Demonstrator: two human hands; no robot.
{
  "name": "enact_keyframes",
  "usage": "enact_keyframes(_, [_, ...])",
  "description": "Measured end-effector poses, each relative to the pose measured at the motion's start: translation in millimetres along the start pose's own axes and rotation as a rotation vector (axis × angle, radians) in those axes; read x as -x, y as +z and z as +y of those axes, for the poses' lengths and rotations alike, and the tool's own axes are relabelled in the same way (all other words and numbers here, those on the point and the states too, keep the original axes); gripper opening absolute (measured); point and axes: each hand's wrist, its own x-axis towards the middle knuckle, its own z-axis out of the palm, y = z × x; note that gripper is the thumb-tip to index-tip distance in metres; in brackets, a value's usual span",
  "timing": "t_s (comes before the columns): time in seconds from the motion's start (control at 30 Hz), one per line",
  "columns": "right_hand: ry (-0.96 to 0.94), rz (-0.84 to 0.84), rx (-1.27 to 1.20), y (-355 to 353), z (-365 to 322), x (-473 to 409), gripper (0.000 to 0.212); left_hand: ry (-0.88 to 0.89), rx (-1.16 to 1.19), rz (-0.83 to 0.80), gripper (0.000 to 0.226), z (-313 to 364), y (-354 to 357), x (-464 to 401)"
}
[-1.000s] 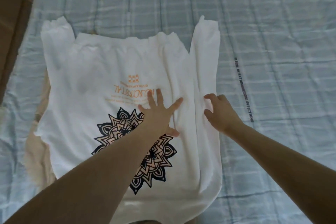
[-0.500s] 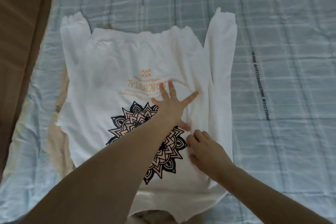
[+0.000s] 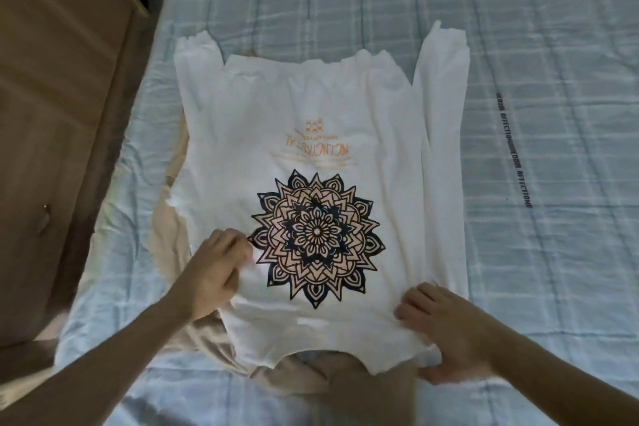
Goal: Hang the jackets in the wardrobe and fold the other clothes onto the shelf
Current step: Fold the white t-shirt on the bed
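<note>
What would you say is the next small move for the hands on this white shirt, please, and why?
Probably lift the near edge and fold it away toward the far hem. The white shirt lies flat on the bed, sleeves laid alongside, and the left hand and right hand each grip a near corner.

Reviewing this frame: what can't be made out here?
- Head view: the beige garment is mostly hidden under the white shirt; its type is unclear.
- The left hand is motion-blurred; its grip on the shirt is uncertain.
- The right hand has its fingertips tucked under the fabric.
- The orange print is too small to read.
- No wardrobe interior or shelf shows.
</note>
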Motion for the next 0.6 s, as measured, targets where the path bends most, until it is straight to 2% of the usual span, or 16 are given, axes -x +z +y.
enact_keyframes(0.07, [-0.014, 0.037, 0.046, 2, 2, 1, 0.058, 0.022, -0.046, -0.098, 0.046, -17, -1, 30])
enact_keyframes(0.13, [-0.005, 0.137, 0.029, 5, 5, 0, 0.044, 0.038, -0.085, -0.191, 0.056, -22, -2, 41])
enact_keyframes(0.2, [0.041, 0.240, -0.010, 2, 5, -2, 0.041, 0.024, -0.081, -0.210, 0.054, -23, -2, 37])
enact_keyframes(0.3, [0.165, 0.395, 0.005, -15, -1, 4, 0.048, -0.109, 0.041, -0.105, 0.031, -16, -14, 21])
enact_keyframes(0.37, [0.273, 0.478, -0.010, -31, -5, 14, 0.055, -0.226, 0.142, -0.072, 0.029, -4, -32, 12])
enact_keyframes(0.5, [0.470, 0.588, -0.173, -73, -16, 39, 0.043, -0.335, 0.110, -0.080, 0.044, 14, -87, 1])
enact_keyframes(0.6, [0.485, 0.617, -0.255, -115, -26, 63, 0.039, -0.313, 0.077, 0.018, 0.064, 27, -144, -4])
